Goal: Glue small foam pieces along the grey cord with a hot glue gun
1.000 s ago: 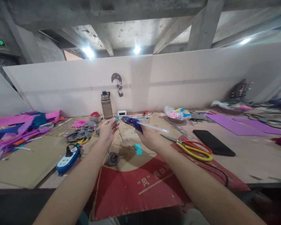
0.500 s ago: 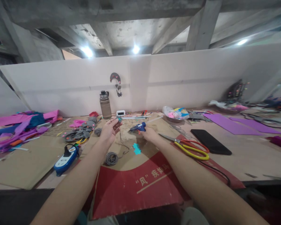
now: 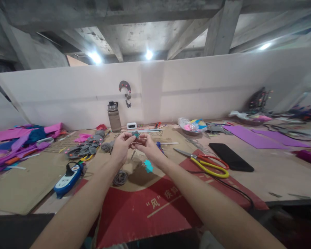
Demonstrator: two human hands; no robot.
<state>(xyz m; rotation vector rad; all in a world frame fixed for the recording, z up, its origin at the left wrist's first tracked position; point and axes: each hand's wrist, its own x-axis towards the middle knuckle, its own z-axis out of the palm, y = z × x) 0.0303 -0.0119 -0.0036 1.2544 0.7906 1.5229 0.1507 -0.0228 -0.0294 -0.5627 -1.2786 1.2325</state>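
Note:
My left hand (image 3: 121, 147) pinches a small teal-and-grey felt piece (image 3: 135, 134) over the cardboard. My right hand (image 3: 148, 148) meets it there, with its fingers closed at the same piece; the exact contact is partly hidden. Grey yarn (image 3: 132, 154) hangs below the hands toward a loose yarn coil (image 3: 120, 178). On the cardboard under my right wrist lies a bright turquoise cutout (image 3: 148, 166). A blue glue gun (image 3: 159, 146) rests just beyond my right hand, mostly covered by it.
Red-and-yellow-handled scissors (image 3: 209, 164) and a black phone (image 3: 230, 157) lie to the right. A blue-and-white power strip (image 3: 68, 180) is at left, near grey felt pieces (image 3: 86, 147). Behind stand a bottle (image 3: 114, 117) and a bowl of scraps (image 3: 193, 127). A black cable (image 3: 230, 186) crosses the red cardboard.
My right hand has let go of the glue gun, now lying on the table, and moved left to the felt piece. My left hand has shifted slightly toward it, still holding the piece.

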